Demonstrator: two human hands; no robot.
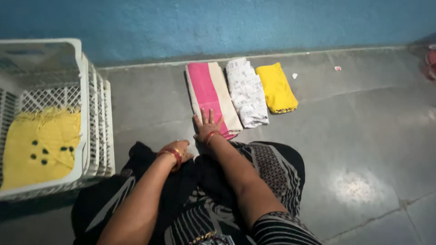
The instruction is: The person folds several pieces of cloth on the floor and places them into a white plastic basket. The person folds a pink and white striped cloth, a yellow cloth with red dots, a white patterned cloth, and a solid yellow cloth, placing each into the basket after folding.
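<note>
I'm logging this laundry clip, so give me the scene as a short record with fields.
left hand: left hand rests on black patterned cloth
right hand: right hand flat on folded pink and cream cloth
beside it: folded white printed cloth, then folded yellow cloth
basket: white plastic basket holding yellow garment
surface: grey floor

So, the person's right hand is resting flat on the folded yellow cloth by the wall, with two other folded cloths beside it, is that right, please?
Not quite: in the head view the right hand rests flat on the folded pink and cream cloth, not the yellow one. The folded yellow cloth lies untouched at the far end of the row, past the white printed cloth.
</note>
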